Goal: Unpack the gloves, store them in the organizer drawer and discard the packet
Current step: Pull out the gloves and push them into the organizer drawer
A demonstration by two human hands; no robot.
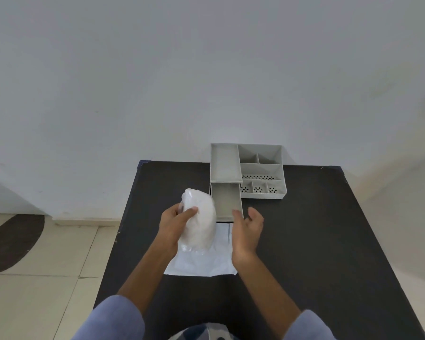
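Two bare hands are being held over a black table [304, 229], near its middle. A white bundle of gloves [199, 218] is being gripped by the left hand [174, 224]; its fingers are being wrapped around the left side of the bundle, with the thumb pressed on the front. The right hand [247, 229] is being kept empty at 3 o'clock from the bundle, its fingers spread wide and its fingertips just at the front edge of the drawer [227, 201]. This drawer is being left pulled out of the grey organizer [261, 171], which is standing at 12 o'clock from the hands. The flat white packet [206, 262] is lying on the table under both wrists, at 6 o'clock from the bundle.
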